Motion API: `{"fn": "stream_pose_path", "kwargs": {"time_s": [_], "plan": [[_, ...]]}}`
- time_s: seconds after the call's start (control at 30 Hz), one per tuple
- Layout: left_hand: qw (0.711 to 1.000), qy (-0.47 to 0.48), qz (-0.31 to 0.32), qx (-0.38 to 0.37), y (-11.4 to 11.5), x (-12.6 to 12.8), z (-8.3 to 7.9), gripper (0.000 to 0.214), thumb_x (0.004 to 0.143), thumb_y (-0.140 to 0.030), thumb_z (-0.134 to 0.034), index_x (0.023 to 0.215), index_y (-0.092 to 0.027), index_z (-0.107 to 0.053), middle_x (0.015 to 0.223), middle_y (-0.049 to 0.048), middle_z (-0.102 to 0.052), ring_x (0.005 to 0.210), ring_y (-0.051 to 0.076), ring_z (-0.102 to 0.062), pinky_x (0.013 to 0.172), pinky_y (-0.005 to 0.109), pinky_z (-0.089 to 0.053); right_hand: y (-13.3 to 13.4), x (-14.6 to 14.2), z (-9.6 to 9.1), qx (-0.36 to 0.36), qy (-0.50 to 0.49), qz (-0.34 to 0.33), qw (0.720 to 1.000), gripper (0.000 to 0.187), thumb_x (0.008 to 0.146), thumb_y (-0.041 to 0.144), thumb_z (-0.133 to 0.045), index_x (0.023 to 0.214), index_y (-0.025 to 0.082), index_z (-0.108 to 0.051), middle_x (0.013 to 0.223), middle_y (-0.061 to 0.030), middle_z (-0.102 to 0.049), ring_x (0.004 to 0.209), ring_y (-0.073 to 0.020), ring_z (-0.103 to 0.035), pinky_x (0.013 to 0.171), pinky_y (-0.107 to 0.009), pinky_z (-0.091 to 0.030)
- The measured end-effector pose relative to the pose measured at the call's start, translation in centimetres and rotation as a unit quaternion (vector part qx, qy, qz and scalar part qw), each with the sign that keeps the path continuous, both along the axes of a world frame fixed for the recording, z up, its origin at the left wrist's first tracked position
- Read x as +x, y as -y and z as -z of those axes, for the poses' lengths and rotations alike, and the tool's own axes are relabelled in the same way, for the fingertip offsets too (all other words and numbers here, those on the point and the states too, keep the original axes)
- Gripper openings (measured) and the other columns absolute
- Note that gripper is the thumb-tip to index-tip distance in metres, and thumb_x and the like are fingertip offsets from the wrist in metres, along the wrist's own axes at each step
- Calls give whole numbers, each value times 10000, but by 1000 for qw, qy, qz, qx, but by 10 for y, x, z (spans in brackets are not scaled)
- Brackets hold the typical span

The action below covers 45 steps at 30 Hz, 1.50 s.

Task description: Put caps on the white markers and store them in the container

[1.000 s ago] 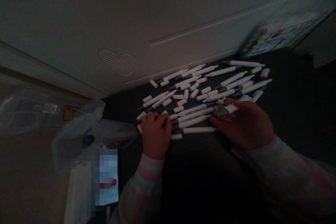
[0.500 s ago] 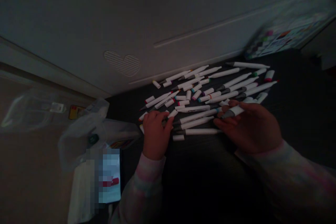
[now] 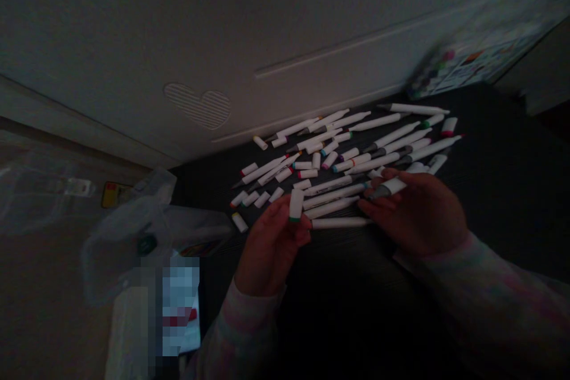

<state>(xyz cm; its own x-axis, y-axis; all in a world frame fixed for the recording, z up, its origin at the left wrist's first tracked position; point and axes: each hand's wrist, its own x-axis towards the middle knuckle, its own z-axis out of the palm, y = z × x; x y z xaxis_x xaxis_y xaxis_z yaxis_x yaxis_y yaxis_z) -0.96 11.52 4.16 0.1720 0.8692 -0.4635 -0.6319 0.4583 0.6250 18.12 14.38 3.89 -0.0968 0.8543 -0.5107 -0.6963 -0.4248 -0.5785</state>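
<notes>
A white marker cap (image 3: 296,204) with a green end is pinched between the fingers of my left hand (image 3: 269,246), raised a little above the dark table. My right hand (image 3: 421,211) is closed around an uncapped white marker (image 3: 392,188), its grey tip end pointing left; the rest of it is hidden by the hand. Between and beyond both hands lie several uncapped white markers (image 3: 333,223) with grey tip ends. Loose caps are scattered among them, such as a yellow-ended cap (image 3: 239,222) left of my left hand and a red-ended cap (image 3: 449,126) at the far right.
A clear plastic case (image 3: 129,249) stands open at the left, near a lit screen (image 3: 180,303) that is partly pixelated. Another clear case of markers (image 3: 467,65) leans against the white panel (image 3: 312,24) at the back right. The dark table (image 3: 338,285) extends under everything.
My left hand has picked up the green-ended cap from among the caps and turned it upright between its fingers. My right hand keeps its marker. The whole view has shifted slightly.
</notes>
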Motion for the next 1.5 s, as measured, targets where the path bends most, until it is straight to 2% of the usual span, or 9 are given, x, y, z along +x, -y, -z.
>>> {"fn": "stream_pose_path", "kwargs": {"time_s": [0.33, 0.53, 0.67, 0.8, 0.9, 1.07, 1.17, 1.3, 1.5], "plan": [[988, 100, -2, -116, -2, 1, 4, 161, 730, -246, -577, 845, -138, -607, 652, 7, -582, 528, 50, -472, 476, 157, -379, 1, 1, 0, 5, -6, 7, 1000, 74, 639, 232, -513, 568, 213, -522, 467, 41, -327, 440, -89, -304, 516, -280, -342], [994, 78, -3, -78, -2, 1, 4, 172, 674, -240, -632, 820, -151, -624, 695, 6, -572, 561, 56, -479, 481, 163, -386, 0, 8, -1, 73, -66, 39, 994, 160, 590, 219, -493, 527, 197, -347, 475, 45, -250, 454, -96, -231, 493, -273, -295], [999, 12, 7, -38, -2, 2, 5, 157, 637, -235, -657, 773, -171, -612, 609, -28, -522, 533, 50, -453, 480, 164, -379, 1, 10, 0, 80, -70, 40, 994, 171, 594, 232, -471, 537, 200, -313, 489, 53, -182, 455, -99, -201, 501, -277, -302], [983, -183, -6, 15, 2, 1, 8, 193, 641, -237, -659, 826, -194, -625, 561, -47, -526, 533, 49, -478, 514, 158, -397, 0, 9, 0, 61, -80, 38, 994, 173, 595, 229, -472, 548, 197, -309, 514, 55, -176, 458, -91, -214, 489, -255, -316], [915, -393, 8, 95, 7, 3, 8, 210, 677, -265, -635, 880, -217, -621, 613, -43, -556, 556, 69, -516, 522, 176, -414, -1, 5, -3, 32, -71, 28, 997, 180, 608, 207, -471, 528, 190, -310, 508, 52, -185, 453, -88, -217, 462, -233, -316], [691, -664, 29, 282, 11, 7, 7, 195, 717, -252, -594, 903, -194, -603, 681, -17, -604, 606, 105, -552, 597, 227, -442, 2, -6, -6, 36, 35, 21, 999, 147, 665, 194, -495, 530, 188, -437, 525, 37, -316, 451, -81, -264, 445, -219, -333], [600, -713, 26, 361, 11, 7, 9, 156, 741, -255, -573, 872, -171, -586, 650, -7, -599, 596, 112, -554, 598, 232, -442, 4, -11, -5, 53, 78, 21, 995, 135, 640, 190, -557, 530, 178, -480, 570, 32, -370, 455, -67, -286, 403, -197, -305], [548, -733, 16, 403, 10, 7, 10, 113, 746, -261, -574, 806, -166, -572, 620, -4, -581, 591, 118, -548, 584, 231, -431, 5, -12, -3, 47, 74, 3, 996, 131, 651, 186, -561, 534, 177, -501, 549, 33, -369, 458, -68, -295, 383, -186, -293], [557, -725, 15, 405, 11, 8, 8, 130, 747, -274, -575, 791, -152, -572, 604, -7, -573, 587, 113, -543, 576, 225, -421, 4, -13, -4, 38, 80, 4, 996, 127, 654, 163, -548, 534, 178, -511, 569, 29, -395, 460, -67, -300, 387, -190, -296]]}}
